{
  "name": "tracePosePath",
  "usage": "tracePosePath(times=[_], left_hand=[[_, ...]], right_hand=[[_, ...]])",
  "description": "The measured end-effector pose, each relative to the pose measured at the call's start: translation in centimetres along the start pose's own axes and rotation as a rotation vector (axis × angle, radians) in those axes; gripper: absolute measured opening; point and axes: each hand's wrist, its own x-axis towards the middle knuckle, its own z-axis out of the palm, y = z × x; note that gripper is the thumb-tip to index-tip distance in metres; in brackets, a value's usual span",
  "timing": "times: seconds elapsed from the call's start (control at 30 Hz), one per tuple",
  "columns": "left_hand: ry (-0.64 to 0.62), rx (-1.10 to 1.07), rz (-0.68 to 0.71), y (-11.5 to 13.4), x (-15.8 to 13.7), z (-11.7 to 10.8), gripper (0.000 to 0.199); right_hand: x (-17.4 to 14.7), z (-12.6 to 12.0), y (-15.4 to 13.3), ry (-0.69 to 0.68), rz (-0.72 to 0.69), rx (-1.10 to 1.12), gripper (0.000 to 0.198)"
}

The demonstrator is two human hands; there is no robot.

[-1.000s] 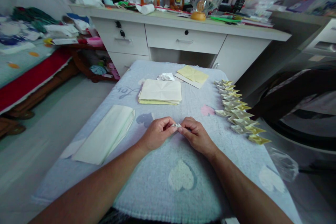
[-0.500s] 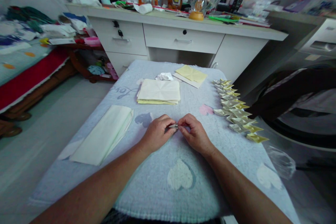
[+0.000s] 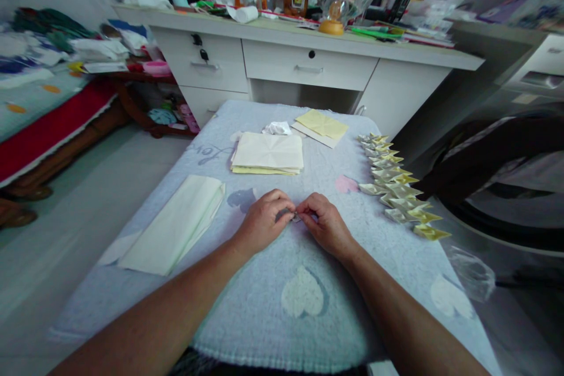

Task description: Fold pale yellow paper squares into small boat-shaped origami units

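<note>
My left hand (image 3: 267, 220) and my right hand (image 3: 326, 223) meet over the middle of the cloth-covered table (image 3: 247, 317). Between their pinched fingertips is a small piece of folded paper (image 3: 296, 218), mostly hidden by the fingers. Past the hands lies a stack of creased white and yellow paper sheets (image 3: 268, 151). Folded origami pieces with pointed ends (image 3: 399, 189) stand in rows along the table's right side. Left of my left hand is a folded pale sheet (image 3: 176, 226).
A crumpled white tissue (image 3: 277, 128) and two creased sheets (image 3: 321, 124) lie at the table's far end. Behind stands a white desk (image 3: 308, 67) crowded with a jar and other items. A bed (image 3: 48, 123) is on the left, a front-loading washing machine (image 3: 520, 82) on the right.
The folded paper has shifted slightly and turned between my fingertips, showing less of itself on the left. Both hands stay nearly in place, a touch closer together.
</note>
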Motion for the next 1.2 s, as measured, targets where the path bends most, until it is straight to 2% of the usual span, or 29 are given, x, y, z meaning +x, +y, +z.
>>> tracePosePath(times=[0.23,0.37,0.63,0.83,1.2], left_hand=[[-0.022,0.036,-0.008,0.1,0.1,0.1,0.010],[0.003,0.003,-0.082,0.2,0.1,-0.2,0.008],[-0.005,-0.388,-0.328,0.1,0.1,-0.2,0.006],[0.009,-0.564,-0.360,0.2,0.4,0.1,0.009],[0.068,-0.721,-0.442,-0.1,0.7,0.2,0.016]], right_hand=[[0.0,-0.2,0.0,-0.023,0.012,-0.028,0.015],[0.0,-0.6,0.0,-0.007,0.053,-0.057,0.014],[0.0,-1.1,-0.3,-0.006,0.098,-0.092,0.012],[-0.1,-1.0,-0.2,0.008,0.159,-0.098,0.010],[-0.3,-1.2,-0.5,0.126,0.130,-0.083,0.010]])
